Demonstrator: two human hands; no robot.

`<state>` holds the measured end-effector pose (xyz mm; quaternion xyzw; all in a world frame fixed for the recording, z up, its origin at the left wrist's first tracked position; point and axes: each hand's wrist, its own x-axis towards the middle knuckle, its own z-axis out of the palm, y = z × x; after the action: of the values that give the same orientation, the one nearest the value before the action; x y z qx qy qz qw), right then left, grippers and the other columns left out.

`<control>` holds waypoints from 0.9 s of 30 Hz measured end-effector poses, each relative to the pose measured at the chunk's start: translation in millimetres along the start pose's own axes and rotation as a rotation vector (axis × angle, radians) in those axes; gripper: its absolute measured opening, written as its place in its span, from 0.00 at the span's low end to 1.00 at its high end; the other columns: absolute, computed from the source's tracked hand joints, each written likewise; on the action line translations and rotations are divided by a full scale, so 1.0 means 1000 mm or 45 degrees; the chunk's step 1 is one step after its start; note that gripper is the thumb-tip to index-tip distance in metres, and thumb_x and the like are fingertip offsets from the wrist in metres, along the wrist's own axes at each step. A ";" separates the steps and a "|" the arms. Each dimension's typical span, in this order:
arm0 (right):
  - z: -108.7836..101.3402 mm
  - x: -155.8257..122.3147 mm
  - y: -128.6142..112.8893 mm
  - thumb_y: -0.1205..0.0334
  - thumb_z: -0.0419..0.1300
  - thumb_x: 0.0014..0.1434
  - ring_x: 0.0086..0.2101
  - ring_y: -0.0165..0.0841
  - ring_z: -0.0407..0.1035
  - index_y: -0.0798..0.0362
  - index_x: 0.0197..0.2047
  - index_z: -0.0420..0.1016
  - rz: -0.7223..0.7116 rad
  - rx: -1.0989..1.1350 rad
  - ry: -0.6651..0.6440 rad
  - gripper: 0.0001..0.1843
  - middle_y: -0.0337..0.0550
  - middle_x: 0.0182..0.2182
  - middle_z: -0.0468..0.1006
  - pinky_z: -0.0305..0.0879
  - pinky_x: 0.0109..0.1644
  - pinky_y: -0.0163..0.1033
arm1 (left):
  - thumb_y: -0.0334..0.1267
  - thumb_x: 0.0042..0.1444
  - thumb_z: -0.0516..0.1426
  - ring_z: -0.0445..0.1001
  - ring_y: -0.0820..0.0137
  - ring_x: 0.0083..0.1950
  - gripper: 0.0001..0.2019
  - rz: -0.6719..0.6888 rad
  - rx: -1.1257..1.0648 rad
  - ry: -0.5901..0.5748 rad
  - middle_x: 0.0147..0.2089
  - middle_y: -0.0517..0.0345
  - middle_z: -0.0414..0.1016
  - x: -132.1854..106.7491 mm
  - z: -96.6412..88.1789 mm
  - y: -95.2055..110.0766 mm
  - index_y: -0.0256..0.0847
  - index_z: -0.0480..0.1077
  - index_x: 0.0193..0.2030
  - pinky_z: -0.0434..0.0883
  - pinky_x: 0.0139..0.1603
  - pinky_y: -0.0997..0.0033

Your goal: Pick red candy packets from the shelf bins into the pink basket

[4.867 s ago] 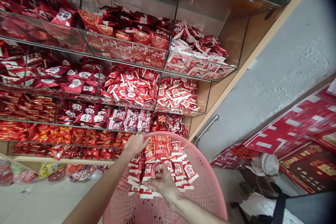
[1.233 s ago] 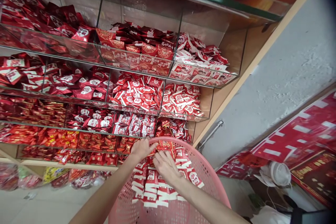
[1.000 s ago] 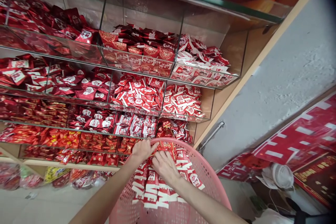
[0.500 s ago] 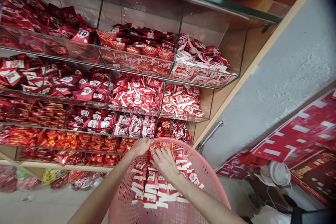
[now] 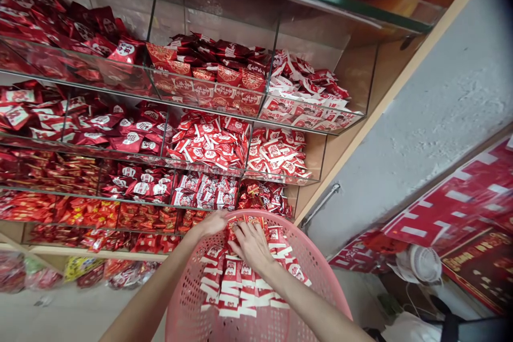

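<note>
A round pink plastic basket (image 5: 320,278) with a perforated wall stands in front of the shelves. My left hand (image 5: 215,223) is closed at its far left rim, the fingertips partly hidden. Inside lie several rows of small red-and-white candy packets (image 5: 232,272), layered over one another. My right hand (image 5: 253,248) reaches into the basket, its fingers slightly apart and resting on red-and-gold packets (image 5: 256,222) near the far wall. Those packets are partly covered by the fingers.
Glass-fronted shelves (image 5: 208,104) ahead hold red packets sorted into compartments. Bags of packets (image 5: 86,271) sit on the floor below at left. A grey wall (image 5: 420,96) rises at right, with red printed sheets (image 5: 460,197) and a white round object (image 5: 425,264) near it.
My right hand has shifted very slightly, its fingers a little further left over the packets. My left hand has stayed at the rim, moving slightly left. The basket and its rows look unchanged.
</note>
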<state>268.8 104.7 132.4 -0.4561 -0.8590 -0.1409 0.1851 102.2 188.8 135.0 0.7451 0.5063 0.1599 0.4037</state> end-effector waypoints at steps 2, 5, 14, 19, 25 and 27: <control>-0.001 0.000 0.000 0.55 0.52 0.61 0.42 0.37 0.64 0.56 0.50 0.67 0.010 0.005 0.002 0.18 0.49 0.43 0.71 0.55 0.46 0.43 | 0.37 0.51 0.50 0.73 0.67 0.41 0.12 -0.023 0.062 0.034 0.39 0.59 0.79 0.000 0.002 -0.001 0.41 0.73 0.38 0.66 0.41 0.73; -0.003 0.000 0.001 0.53 0.53 0.61 0.41 0.38 0.63 0.55 0.49 0.67 0.020 0.006 0.001 0.18 0.49 0.42 0.72 0.54 0.45 0.44 | 0.38 0.53 0.50 0.74 0.66 0.44 0.13 -0.064 0.171 0.104 0.42 0.57 0.78 -0.002 0.005 0.001 0.42 0.72 0.42 0.66 0.43 0.73; -0.006 -0.002 0.003 0.49 0.52 0.60 0.41 0.39 0.61 0.56 0.51 0.66 0.058 0.011 -0.028 0.22 0.50 0.46 0.70 0.54 0.44 0.45 | 0.40 0.57 0.48 0.74 0.66 0.46 0.14 -0.062 0.280 0.134 0.45 0.54 0.78 -0.006 0.005 0.008 0.42 0.72 0.43 0.66 0.45 0.72; -0.005 -0.001 0.001 0.47 0.52 0.60 0.42 0.40 0.61 0.55 0.51 0.67 0.062 -0.017 -0.025 0.23 0.50 0.45 0.70 0.54 0.45 0.45 | 0.39 0.56 0.49 0.74 0.66 0.46 0.13 -0.095 0.284 0.142 0.44 0.54 0.78 -0.005 0.006 0.006 0.42 0.71 0.44 0.66 0.44 0.73; -0.002 0.000 -0.001 0.46 0.52 0.59 0.41 0.40 0.61 0.55 0.43 0.70 0.149 -0.042 -0.005 0.21 0.50 0.39 0.71 0.54 0.46 0.45 | 0.33 0.49 0.53 0.74 0.68 0.43 0.14 -0.040 0.245 0.105 0.41 0.58 0.78 -0.005 0.005 0.000 0.43 0.71 0.44 0.67 0.42 0.75; -0.001 -0.002 -0.001 0.46 0.53 0.58 0.41 0.40 0.61 0.56 0.45 0.69 0.138 -0.039 0.003 0.22 0.50 0.41 0.71 0.54 0.47 0.46 | 0.33 0.48 0.54 0.75 0.68 0.42 0.15 -0.001 0.233 0.104 0.41 0.59 0.78 -0.005 0.005 -0.002 0.43 0.71 0.44 0.67 0.41 0.75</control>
<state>268.6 102.5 132.2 -0.5047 -0.8305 -0.1443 0.1866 102.1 182.5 130.7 0.7715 0.5351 0.1431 0.3129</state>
